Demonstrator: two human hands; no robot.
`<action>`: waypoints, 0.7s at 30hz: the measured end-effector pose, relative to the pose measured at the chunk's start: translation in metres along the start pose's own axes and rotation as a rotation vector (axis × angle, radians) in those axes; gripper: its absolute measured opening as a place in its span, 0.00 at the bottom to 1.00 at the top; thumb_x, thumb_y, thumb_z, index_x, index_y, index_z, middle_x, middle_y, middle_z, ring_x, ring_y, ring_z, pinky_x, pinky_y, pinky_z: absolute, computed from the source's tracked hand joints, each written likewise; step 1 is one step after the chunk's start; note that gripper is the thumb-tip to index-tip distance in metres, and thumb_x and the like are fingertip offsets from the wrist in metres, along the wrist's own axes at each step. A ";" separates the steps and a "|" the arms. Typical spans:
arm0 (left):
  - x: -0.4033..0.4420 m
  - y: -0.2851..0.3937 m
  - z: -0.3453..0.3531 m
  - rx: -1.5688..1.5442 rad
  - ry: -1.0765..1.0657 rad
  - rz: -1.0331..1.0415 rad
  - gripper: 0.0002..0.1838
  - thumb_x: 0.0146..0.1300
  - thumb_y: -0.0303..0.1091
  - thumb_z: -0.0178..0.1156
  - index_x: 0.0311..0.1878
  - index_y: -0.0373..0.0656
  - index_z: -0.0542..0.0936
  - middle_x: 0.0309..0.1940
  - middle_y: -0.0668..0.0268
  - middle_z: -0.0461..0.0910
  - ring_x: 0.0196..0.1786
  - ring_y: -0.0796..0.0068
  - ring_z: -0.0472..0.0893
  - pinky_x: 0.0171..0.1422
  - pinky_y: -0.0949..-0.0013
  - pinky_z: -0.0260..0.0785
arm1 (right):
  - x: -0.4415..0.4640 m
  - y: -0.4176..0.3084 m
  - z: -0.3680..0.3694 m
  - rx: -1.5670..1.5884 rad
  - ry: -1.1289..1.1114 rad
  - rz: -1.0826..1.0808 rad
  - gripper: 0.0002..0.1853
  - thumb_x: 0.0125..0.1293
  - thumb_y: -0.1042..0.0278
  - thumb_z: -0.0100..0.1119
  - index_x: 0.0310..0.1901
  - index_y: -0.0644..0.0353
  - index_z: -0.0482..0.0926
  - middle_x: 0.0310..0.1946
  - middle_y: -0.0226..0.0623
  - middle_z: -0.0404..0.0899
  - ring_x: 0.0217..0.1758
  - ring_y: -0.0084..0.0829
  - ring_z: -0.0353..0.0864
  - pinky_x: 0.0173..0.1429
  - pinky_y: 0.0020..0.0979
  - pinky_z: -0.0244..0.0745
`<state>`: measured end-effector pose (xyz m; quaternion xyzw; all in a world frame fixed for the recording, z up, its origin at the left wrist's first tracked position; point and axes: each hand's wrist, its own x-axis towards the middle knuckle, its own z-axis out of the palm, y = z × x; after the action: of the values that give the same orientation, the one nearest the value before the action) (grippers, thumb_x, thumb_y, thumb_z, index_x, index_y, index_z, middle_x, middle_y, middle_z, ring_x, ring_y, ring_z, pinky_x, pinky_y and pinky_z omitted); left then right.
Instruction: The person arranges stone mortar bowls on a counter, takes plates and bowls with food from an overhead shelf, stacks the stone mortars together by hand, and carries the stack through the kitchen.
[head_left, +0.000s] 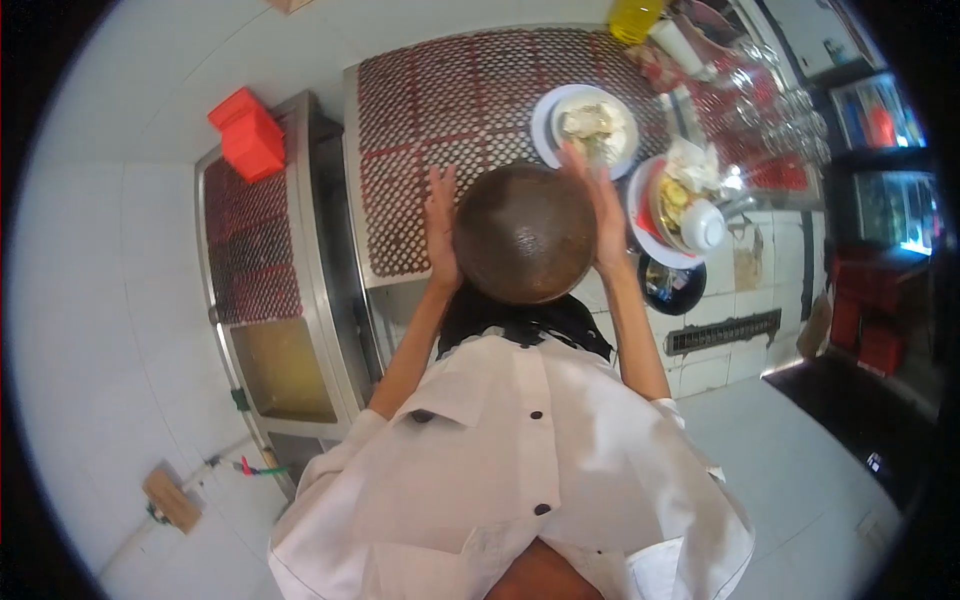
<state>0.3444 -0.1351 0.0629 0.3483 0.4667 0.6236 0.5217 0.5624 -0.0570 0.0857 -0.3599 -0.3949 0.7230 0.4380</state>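
A round, dark brown bowl-like vessel (525,235) is held between both hands in front of the body, its smooth rounded side facing the camera. My left hand (442,228) presses against its left side with the fingers stretched upward. On the opposite side, my right hand (602,215) supports it, fingers also extended. Just beyond the right fingertips sits a white plate (622,165) bearing a smaller dish of food scraps (590,122). To the right, another white plate (650,243) carries food remains and a small white bowl (703,226).
A counter with a perforated red-brown mat (430,110) lies ahead. Glasses (780,125) and a yellow bottle (634,18) stand at the right back. On the left are a red container (250,140) and a sink basin (285,370). A black bin (672,288) is below right.
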 end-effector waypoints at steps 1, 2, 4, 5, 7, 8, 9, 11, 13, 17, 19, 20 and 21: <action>-0.002 0.001 0.002 -0.018 0.003 0.005 0.44 0.79 0.69 0.25 0.86 0.50 0.38 0.86 0.55 0.41 0.87 0.55 0.41 0.88 0.50 0.32 | -0.001 -0.001 0.001 -0.022 -0.021 0.005 0.41 0.82 0.33 0.28 0.81 0.60 0.57 0.81 0.50 0.57 0.84 0.41 0.53 0.86 0.41 0.42; -0.001 0.002 0.004 -0.038 0.002 0.015 0.44 0.79 0.68 0.25 0.86 0.50 0.38 0.86 0.55 0.42 0.87 0.55 0.42 0.88 0.50 0.33 | 0.001 -0.003 0.002 -0.048 -0.042 0.004 0.42 0.81 0.32 0.27 0.81 0.59 0.58 0.81 0.49 0.57 0.84 0.40 0.54 0.86 0.41 0.42; 0.001 0.004 0.004 -0.070 -0.010 0.013 0.43 0.79 0.67 0.26 0.86 0.48 0.39 0.86 0.54 0.42 0.87 0.56 0.43 0.88 0.51 0.34 | 0.002 -0.006 0.009 -0.148 -0.030 0.022 0.42 0.81 0.32 0.28 0.81 0.58 0.58 0.81 0.50 0.57 0.84 0.41 0.53 0.86 0.41 0.42; 0.001 0.003 0.004 -0.086 -0.018 0.003 0.43 0.80 0.66 0.27 0.86 0.47 0.39 0.86 0.53 0.43 0.86 0.56 0.43 0.88 0.51 0.34 | 0.002 -0.006 0.010 -0.202 -0.024 0.034 0.41 0.81 0.32 0.28 0.81 0.58 0.57 0.81 0.50 0.57 0.84 0.41 0.53 0.86 0.42 0.42; 0.000 0.001 0.000 -0.079 -0.039 -0.008 0.42 0.81 0.64 0.29 0.86 0.45 0.40 0.85 0.52 0.44 0.86 0.56 0.45 0.88 0.53 0.35 | 0.003 -0.006 0.010 -0.203 -0.047 0.042 0.41 0.82 0.33 0.29 0.81 0.58 0.57 0.81 0.51 0.56 0.85 0.41 0.52 0.86 0.42 0.43; 0.000 0.000 -0.002 -0.055 -0.056 -0.009 0.42 0.81 0.63 0.30 0.86 0.45 0.40 0.85 0.52 0.45 0.86 0.56 0.45 0.88 0.54 0.36 | 0.003 -0.006 0.010 -0.205 -0.057 0.046 0.40 0.82 0.34 0.30 0.81 0.58 0.57 0.81 0.51 0.56 0.85 0.41 0.51 0.86 0.42 0.43; 0.002 0.000 -0.004 -0.030 -0.075 -0.003 0.42 0.82 0.62 0.31 0.86 0.44 0.41 0.85 0.51 0.45 0.86 0.56 0.46 0.88 0.54 0.36 | 0.002 -0.011 0.013 -0.192 -0.064 0.070 0.40 0.82 0.35 0.29 0.81 0.60 0.56 0.81 0.51 0.55 0.86 0.41 0.50 0.86 0.40 0.43; 0.001 0.003 -0.007 0.013 -0.084 0.003 0.37 0.84 0.51 0.35 0.85 0.39 0.43 0.85 0.54 0.48 0.85 0.61 0.48 0.87 0.60 0.39 | 0.004 -0.010 0.010 -0.162 -0.091 0.096 0.40 0.83 0.36 0.28 0.81 0.61 0.56 0.81 0.51 0.55 0.86 0.41 0.51 0.86 0.39 0.43; 0.001 -0.005 -0.011 -0.036 -0.073 -0.009 0.33 0.83 0.40 0.39 0.84 0.35 0.47 0.84 0.54 0.51 0.85 0.65 0.49 0.87 0.63 0.39 | 0.004 -0.010 0.010 -0.082 -0.100 0.140 0.40 0.83 0.37 0.27 0.81 0.63 0.55 0.81 0.52 0.54 0.85 0.41 0.51 0.86 0.39 0.44; 0.003 0.006 -0.012 0.059 -0.147 0.033 0.36 0.83 0.47 0.36 0.85 0.40 0.43 0.85 0.53 0.48 0.86 0.62 0.46 0.88 0.60 0.33 | 0.001 -0.015 0.021 -0.062 -0.076 0.159 0.42 0.82 0.34 0.25 0.82 0.63 0.53 0.81 0.52 0.54 0.85 0.42 0.52 0.85 0.41 0.47; 0.002 -0.004 -0.016 0.063 -0.132 0.065 0.35 0.84 0.48 0.34 0.85 0.40 0.44 0.85 0.54 0.49 0.86 0.62 0.46 0.88 0.59 0.32 | 0.001 -0.015 0.024 0.001 -0.069 0.179 0.42 0.82 0.35 0.27 0.82 0.63 0.52 0.80 0.50 0.57 0.84 0.42 0.55 0.85 0.40 0.48; 0.003 -0.006 -0.017 0.065 -0.125 0.081 0.35 0.84 0.49 0.33 0.85 0.40 0.44 0.85 0.54 0.49 0.86 0.62 0.46 0.88 0.59 0.31 | 0.001 -0.016 0.025 0.032 -0.064 0.188 0.41 0.82 0.35 0.28 0.82 0.62 0.52 0.80 0.48 0.59 0.83 0.42 0.57 0.85 0.40 0.49; 0.000 -0.006 -0.016 -0.047 -0.084 0.071 0.37 0.83 0.56 0.28 0.85 0.40 0.46 0.84 0.54 0.50 0.86 0.61 0.46 0.88 0.57 0.30 | 0.002 -0.014 0.021 0.027 -0.055 0.215 0.45 0.80 0.31 0.25 0.82 0.64 0.53 0.81 0.50 0.55 0.84 0.43 0.54 0.85 0.42 0.48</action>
<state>0.3314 -0.1384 0.0516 0.3781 0.4171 0.6371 0.5265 0.5484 -0.0564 0.1070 -0.3743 -0.3561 0.7807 0.3516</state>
